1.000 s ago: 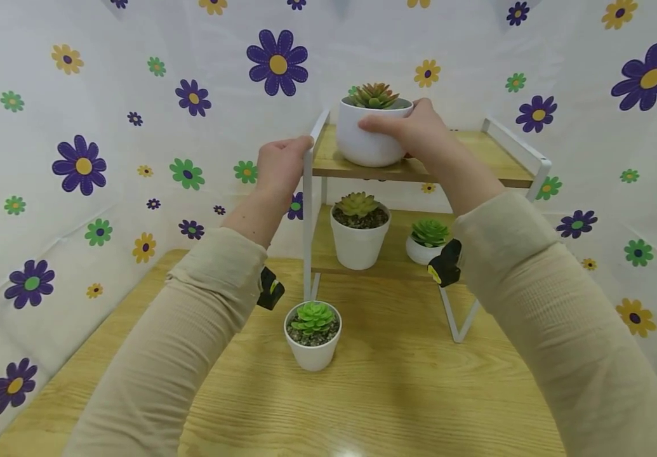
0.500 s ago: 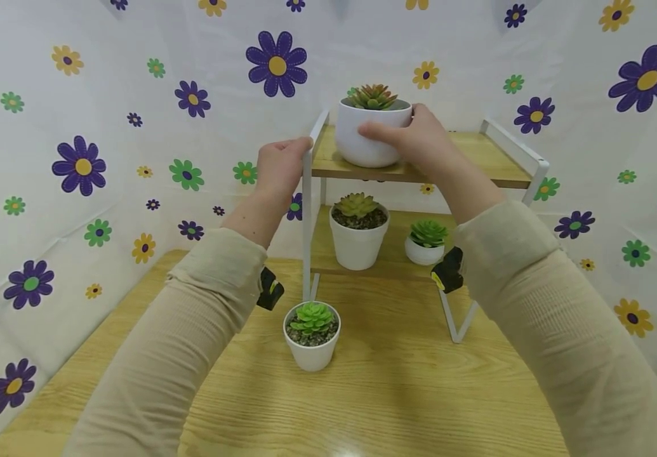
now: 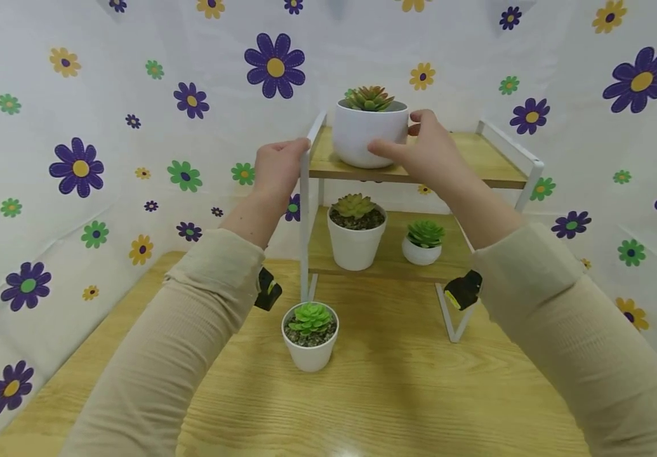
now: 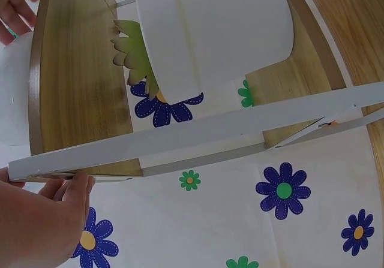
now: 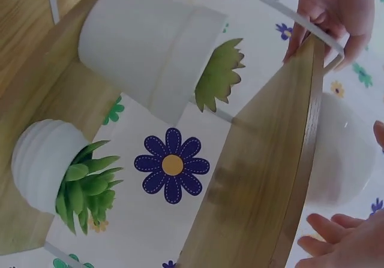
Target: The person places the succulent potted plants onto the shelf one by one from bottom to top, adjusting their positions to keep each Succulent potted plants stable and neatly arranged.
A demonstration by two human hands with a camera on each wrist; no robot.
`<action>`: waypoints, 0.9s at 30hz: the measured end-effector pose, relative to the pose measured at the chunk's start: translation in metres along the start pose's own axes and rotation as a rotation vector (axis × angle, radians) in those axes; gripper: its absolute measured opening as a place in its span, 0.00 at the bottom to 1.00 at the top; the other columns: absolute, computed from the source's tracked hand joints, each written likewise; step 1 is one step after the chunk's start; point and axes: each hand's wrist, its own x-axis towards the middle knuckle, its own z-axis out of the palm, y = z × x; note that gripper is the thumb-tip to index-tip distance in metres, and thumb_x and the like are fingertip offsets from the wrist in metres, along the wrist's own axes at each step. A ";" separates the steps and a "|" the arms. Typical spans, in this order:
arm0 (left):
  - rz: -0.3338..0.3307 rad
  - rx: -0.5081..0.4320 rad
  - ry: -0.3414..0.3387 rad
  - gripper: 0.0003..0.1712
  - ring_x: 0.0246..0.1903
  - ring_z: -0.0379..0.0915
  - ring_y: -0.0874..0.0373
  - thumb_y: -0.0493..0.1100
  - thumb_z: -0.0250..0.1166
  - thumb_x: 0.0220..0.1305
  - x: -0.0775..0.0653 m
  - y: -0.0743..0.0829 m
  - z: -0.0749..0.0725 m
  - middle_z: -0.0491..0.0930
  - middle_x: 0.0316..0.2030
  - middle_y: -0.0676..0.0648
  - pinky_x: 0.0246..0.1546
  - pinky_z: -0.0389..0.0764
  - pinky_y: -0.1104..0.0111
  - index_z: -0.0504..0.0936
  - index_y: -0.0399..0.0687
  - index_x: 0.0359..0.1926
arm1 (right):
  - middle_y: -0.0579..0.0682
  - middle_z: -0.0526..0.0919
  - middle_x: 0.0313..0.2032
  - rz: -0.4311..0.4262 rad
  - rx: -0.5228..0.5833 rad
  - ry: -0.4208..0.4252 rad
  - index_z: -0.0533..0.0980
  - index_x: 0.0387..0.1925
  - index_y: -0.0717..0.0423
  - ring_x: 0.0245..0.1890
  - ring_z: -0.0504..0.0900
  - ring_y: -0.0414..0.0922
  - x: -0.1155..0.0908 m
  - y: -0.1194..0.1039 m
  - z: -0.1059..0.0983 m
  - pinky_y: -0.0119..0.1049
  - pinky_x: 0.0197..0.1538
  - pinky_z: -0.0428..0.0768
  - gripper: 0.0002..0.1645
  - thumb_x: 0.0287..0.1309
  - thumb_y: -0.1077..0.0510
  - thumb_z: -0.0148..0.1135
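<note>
Currently, the large white pot [image 3: 365, 136] stands upright at the left end of the upper shelf [image 3: 482, 155], its orange-tipped succulent [image 3: 369, 98] rising above the rim. Your right hand [image 3: 431, 152] is at the right side of this pot, with the thumb across its front and the fingers spread wide rather than wrapped around the wall; whether the thumb touches cannot be told. Your left hand [image 3: 278, 170] pinches the upper left corner of the white frame [image 3: 305, 216], fingers narrow.

Handling notes: judge the pot as stiff, smooth and probably slippery. Its material is not certain; treat it as fragile and moderately heavy. Take hold of the rounded body below the rim, thumb in front and fingers behind, and avoid the leaves, which are likely light and flexible. Expect the frame to be rigid; its corner offers a narrow edge suited to a pinch.

On the lower shelf [image 3: 393, 254], a tapered pot [image 3: 355, 247] stands at the left and a small ribbed pot [image 3: 421, 255] to its right. Another white pot [image 3: 310, 355] stands on the table [image 3: 397, 393], near the frame's left foot.
</note>
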 end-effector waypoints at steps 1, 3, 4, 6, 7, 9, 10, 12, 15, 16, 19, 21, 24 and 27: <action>-0.003 0.003 0.000 0.24 0.54 0.65 0.57 0.50 0.55 0.64 0.000 0.000 0.001 0.71 0.58 0.48 0.61 0.67 0.63 0.75 0.45 0.58 | 0.52 0.50 0.72 -0.004 0.007 0.017 0.39 0.72 0.53 0.70 0.54 0.50 -0.005 0.002 0.000 0.48 0.68 0.62 0.58 0.53 0.36 0.59; -0.005 0.005 -0.002 0.24 0.53 0.64 0.57 0.50 0.55 0.64 0.001 0.001 0.003 0.71 0.58 0.49 0.60 0.67 0.64 0.75 0.45 0.58 | 0.53 0.49 0.72 -0.026 0.027 0.051 0.40 0.72 0.52 0.71 0.53 0.52 -0.016 0.009 -0.001 0.52 0.68 0.60 0.56 0.54 0.36 0.59; -0.005 0.006 -0.001 0.24 0.53 0.64 0.58 0.50 0.55 0.64 0.001 0.001 0.004 0.71 0.58 0.49 0.60 0.67 0.64 0.76 0.45 0.57 | 0.53 0.49 0.72 -0.043 0.038 0.068 0.41 0.72 0.52 0.71 0.52 0.53 -0.023 0.013 -0.001 0.53 0.68 0.60 0.55 0.55 0.37 0.59; -0.002 0.003 -0.003 0.23 0.52 0.64 0.58 0.50 0.55 0.64 0.001 0.002 0.007 0.72 0.56 0.49 0.59 0.68 0.64 0.77 0.44 0.56 | 0.54 0.51 0.71 -0.091 0.057 0.101 0.44 0.71 0.53 0.70 0.52 0.54 -0.036 0.022 0.000 0.55 0.68 0.59 0.53 0.55 0.38 0.59; -0.002 0.004 -0.002 0.22 0.52 0.64 0.58 0.49 0.55 0.64 0.001 0.002 0.008 0.72 0.55 0.49 0.59 0.68 0.64 0.78 0.44 0.55 | 0.55 0.53 0.70 -0.122 0.064 0.115 0.46 0.70 0.54 0.70 0.52 0.54 -0.043 0.027 0.001 0.56 0.68 0.58 0.52 0.55 0.39 0.60; -0.005 0.009 0.001 0.22 0.51 0.64 0.58 0.49 0.55 0.64 0.001 0.002 0.009 0.72 0.54 0.49 0.59 0.68 0.64 0.78 0.45 0.54 | 0.57 0.56 0.68 -0.199 0.077 0.138 0.49 0.69 0.57 0.69 0.54 0.54 -0.056 0.037 0.005 0.56 0.67 0.59 0.48 0.56 0.42 0.60; -0.007 0.014 0.006 0.21 0.50 0.64 0.58 0.49 0.55 0.64 0.001 0.003 0.010 0.72 0.53 0.49 0.59 0.68 0.64 0.79 0.45 0.54 | 0.57 0.58 0.67 -0.238 0.077 0.142 0.51 0.68 0.59 0.68 0.55 0.54 -0.063 0.043 0.009 0.55 0.67 0.59 0.46 0.57 0.44 0.61; -0.014 0.022 0.014 0.22 0.50 0.64 0.59 0.50 0.55 0.64 0.001 0.003 0.009 0.73 0.53 0.50 0.58 0.68 0.64 0.78 0.46 0.55 | 0.58 0.62 0.65 -0.300 0.074 0.129 0.55 0.66 0.61 0.67 0.58 0.53 -0.073 0.054 0.019 0.55 0.67 0.58 0.43 0.57 0.47 0.63; -0.021 0.031 0.021 0.22 0.51 0.65 0.59 0.50 0.55 0.64 0.001 0.003 0.006 0.73 0.55 0.50 0.59 0.68 0.65 0.77 0.46 0.56 | 0.58 0.67 0.62 -0.330 0.053 0.073 0.58 0.63 0.62 0.65 0.61 0.53 -0.085 0.070 0.038 0.54 0.67 0.58 0.40 0.56 0.50 0.64; -0.020 0.031 0.022 0.22 0.51 0.65 0.59 0.50 0.55 0.64 0.001 0.002 0.005 0.73 0.56 0.50 0.59 0.68 0.64 0.77 0.46 0.56 | 0.58 0.68 0.61 -0.324 0.042 0.037 0.59 0.63 0.62 0.65 0.63 0.54 -0.087 0.077 0.047 0.54 0.68 0.57 0.41 0.54 0.50 0.65; -0.020 0.027 0.018 0.23 0.53 0.65 0.58 0.51 0.55 0.64 0.001 0.001 0.002 0.72 0.58 0.50 0.61 0.67 0.63 0.76 0.46 0.57 | 0.61 0.70 0.60 -0.272 0.018 -0.079 0.60 0.62 0.63 0.63 0.66 0.56 -0.090 0.098 0.074 0.54 0.67 0.61 0.43 0.51 0.49 0.68; -0.019 0.023 0.015 0.24 0.55 0.65 0.58 0.51 0.55 0.65 0.001 0.000 0.001 0.71 0.58 0.49 0.62 0.66 0.63 0.74 0.46 0.58 | 0.63 0.69 0.61 -0.226 -0.003 -0.186 0.59 0.63 0.65 0.63 0.66 0.58 -0.090 0.113 0.096 0.54 0.66 0.63 0.48 0.48 0.46 0.70; -0.015 0.016 0.013 0.25 0.55 0.65 0.58 0.51 0.55 0.65 0.000 0.000 0.000 0.71 0.59 0.49 0.62 0.66 0.63 0.74 0.46 0.59 | 0.65 0.65 0.63 -0.162 -0.027 -0.312 0.55 0.65 0.67 0.64 0.64 0.60 -0.088 0.134 0.126 0.54 0.65 0.63 0.56 0.44 0.44 0.72; -0.006 0.013 0.012 0.24 0.53 0.65 0.58 0.51 0.55 0.65 0.000 0.000 0.000 0.72 0.58 0.49 0.61 0.67 0.63 0.75 0.45 0.57 | 0.67 0.62 0.65 -0.125 -0.016 -0.382 0.51 0.67 0.69 0.65 0.62 0.62 -0.083 0.150 0.150 0.54 0.66 0.63 0.62 0.40 0.44 0.74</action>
